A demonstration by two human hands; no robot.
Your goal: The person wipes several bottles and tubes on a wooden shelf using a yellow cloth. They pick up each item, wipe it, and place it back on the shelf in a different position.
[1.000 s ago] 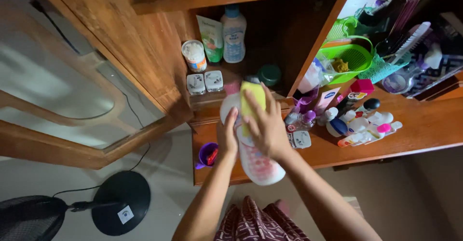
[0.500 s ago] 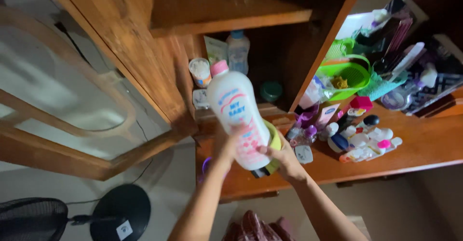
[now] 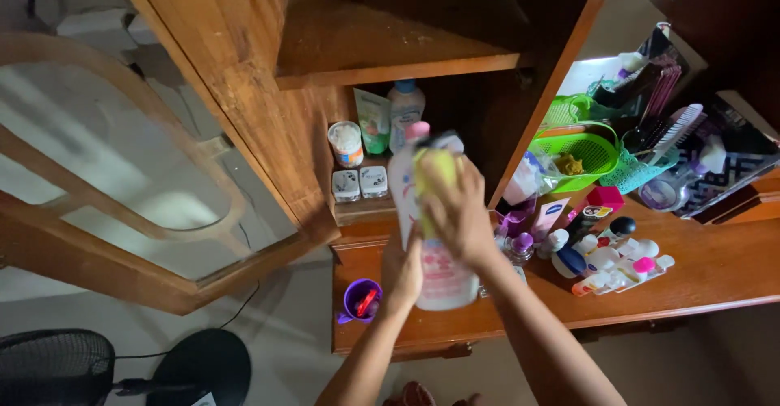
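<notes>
A tall white bottle (image 3: 435, 251) with a pink cap and pink print is held upright over the near edge of a wooden desk (image 3: 715, 268), just in front of the open cabinet. Its lower part is gripped by the left hand (image 3: 404, 272), the fingers curled around the bottle's left side. The right hand (image 3: 457, 211) is laid over the upper front of the bottle, fingers spread and pressing a yellow-green sponge (image 3: 435, 170) flat against it. Just left of the bottle, on the desk, a small purple cup (image 3: 361, 300) with something red inside is seen. Inside the cabinet's lower shelf, beyond the hands, a round tub of cotton buds (image 3: 346, 143), a green tube (image 3: 373, 120), a pale blue bottle (image 3: 405, 109) and two small white boxes (image 3: 361, 183) are set close together. To the right, a cluster of small bottles and jars (image 3: 617, 247) is spread on the desk, with a green plastic basket (image 3: 583, 156) farther back and a white comb (image 3: 681, 130) beside it. The glazed cabinet door (image 3: 138, 178) is swung open at the left, and a black fan base (image 3: 191, 369) is seen on the floor below it.
</notes>
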